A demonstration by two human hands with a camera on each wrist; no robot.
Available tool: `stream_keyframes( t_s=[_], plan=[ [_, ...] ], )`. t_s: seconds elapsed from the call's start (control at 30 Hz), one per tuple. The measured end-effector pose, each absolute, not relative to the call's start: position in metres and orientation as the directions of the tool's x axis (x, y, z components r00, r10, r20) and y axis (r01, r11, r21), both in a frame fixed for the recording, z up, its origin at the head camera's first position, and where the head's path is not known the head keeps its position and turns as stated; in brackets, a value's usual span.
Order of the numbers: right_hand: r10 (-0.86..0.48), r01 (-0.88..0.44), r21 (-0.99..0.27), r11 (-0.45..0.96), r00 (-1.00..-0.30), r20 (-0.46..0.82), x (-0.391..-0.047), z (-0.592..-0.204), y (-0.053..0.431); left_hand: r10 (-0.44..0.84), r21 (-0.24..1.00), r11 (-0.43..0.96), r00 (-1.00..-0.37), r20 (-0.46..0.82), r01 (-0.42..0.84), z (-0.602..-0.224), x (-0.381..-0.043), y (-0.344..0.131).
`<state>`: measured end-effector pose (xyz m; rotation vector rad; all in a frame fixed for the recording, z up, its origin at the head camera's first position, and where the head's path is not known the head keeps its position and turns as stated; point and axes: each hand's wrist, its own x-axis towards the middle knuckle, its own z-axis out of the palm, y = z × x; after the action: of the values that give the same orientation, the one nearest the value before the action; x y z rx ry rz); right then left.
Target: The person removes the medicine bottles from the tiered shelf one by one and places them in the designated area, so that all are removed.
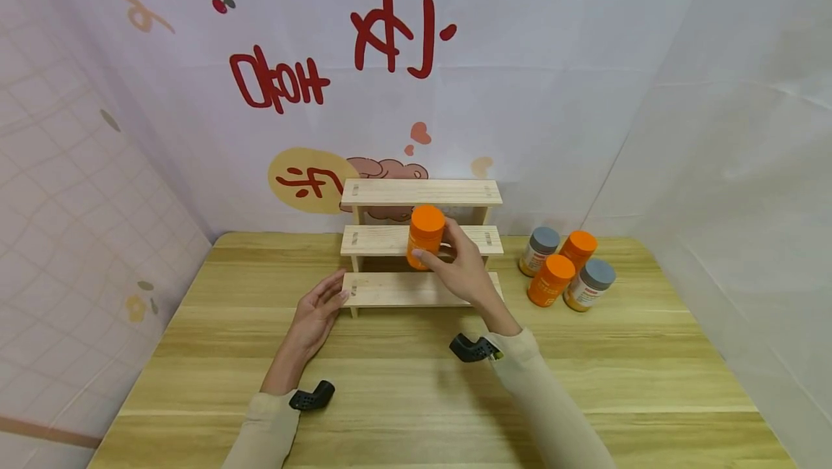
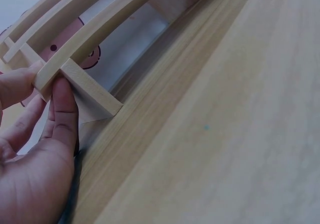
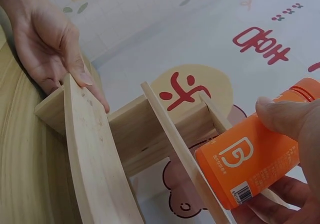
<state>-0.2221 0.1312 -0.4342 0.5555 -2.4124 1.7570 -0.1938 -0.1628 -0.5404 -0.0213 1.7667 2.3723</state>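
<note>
An orange bottle (image 1: 425, 241) with an orange cap is in my right hand (image 1: 463, 267), thumb on one side and fingers on the other. It is upright in the head view, by the middle step of a three-step wooden shelf (image 1: 422, 290). The right wrist view shows a white letter B and a barcode on the bottle (image 3: 247, 156), its base close to a board edge; whether they touch I cannot tell. My left hand (image 1: 320, 313) pinches the left end of the lowest step. In the left wrist view its thumb lies over the board (image 2: 100, 27), fingers underneath.
Right of the shelf several bottles stand close together: two with grey caps (image 1: 544, 240) (image 1: 588, 285) and two orange ones (image 1: 551, 281) (image 1: 578, 246). The wood-grain table (image 1: 403, 397) runs back to a printed white cloth (image 1: 552, 57). More cloth hangs at both sides.
</note>
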Motion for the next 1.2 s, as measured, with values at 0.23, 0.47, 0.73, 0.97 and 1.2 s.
stream_keyframes(
  t_s=[0.23, 0.47, 0.73, 0.97, 1.2],
  plan=[
    [-0.219, -0.342, -0.9, 0.271, -0.932, 0.289, -0.219, -0.432, 0.139, 0.136, 0.947, -0.276, -0.982, -0.131, -0.164, -0.539, -0.194, -0.163],
    [-0.218, -0.355, -0.893, 0.277, -0.928, 0.301, -0.215, -0.429, 0.145, 0.147, 0.946, -0.28, -0.982, -0.123, -0.16, -0.54, -0.194, -0.163],
    [-0.209, -0.358, -0.889, 0.287, -0.929, 0.307, -0.213, -0.427, 0.157, 0.154, 0.943, -0.29, -0.981, -0.12, -0.161, -0.541, -0.194, -0.164],
    [-0.201, -0.311, -0.908, 0.283, -0.944, 0.261, -0.209, -0.425, 0.169, 0.152, 0.936, -0.31, -0.981, -0.123, -0.165, -0.54, -0.195, -0.163],
    [-0.184, -0.296, -0.9, 0.319, -0.951, 0.247, -0.203, -0.423, 0.184, 0.152, 0.937, -0.31, -0.981, -0.118, -0.161, -0.54, -0.195, -0.162]
  ],
)
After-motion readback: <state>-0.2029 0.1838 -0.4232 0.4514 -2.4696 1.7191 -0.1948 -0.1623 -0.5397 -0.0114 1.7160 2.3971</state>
